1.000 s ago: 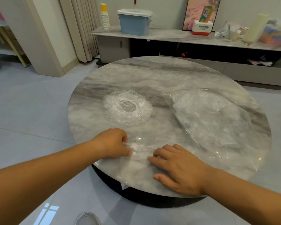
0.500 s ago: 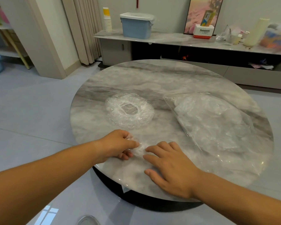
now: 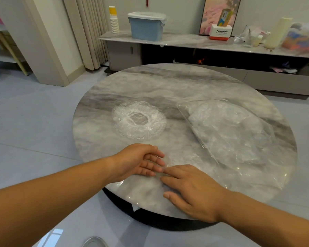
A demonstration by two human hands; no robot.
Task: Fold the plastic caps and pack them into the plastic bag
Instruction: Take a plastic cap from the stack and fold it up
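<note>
A person works at a round marble table (image 3: 185,82), both bare arms reaching in over its near edge. The right hand (image 3: 191,189) lies flat on the tabletop with fingers straight and spread, pressing on a thin film of clear plastic (image 3: 166,166) that is hard to make out against the marble. The left hand (image 3: 141,161) sits just beside it, its fingers (image 3: 155,160) loose and nearly straight and grasping nothing, their tips close to the right hand's fingertips.

Toward the table's left-centre lies an unfolded plastic cap (image 3: 139,120), its crinkled elastic rim ringing a flat middle, well apart from both hands. On the right side of the table rests the clear plastic bag (image 3: 227,132), lying flat with bunched caps visible inside; one corner reaches toward the near right edge.

Behind the table a low sideboard (image 3: 185,39) carries a blue lidded bin (image 3: 146,26), a stack of paper cups (image 3: 114,21) and a white-and-red box (image 3: 220,32).
</note>
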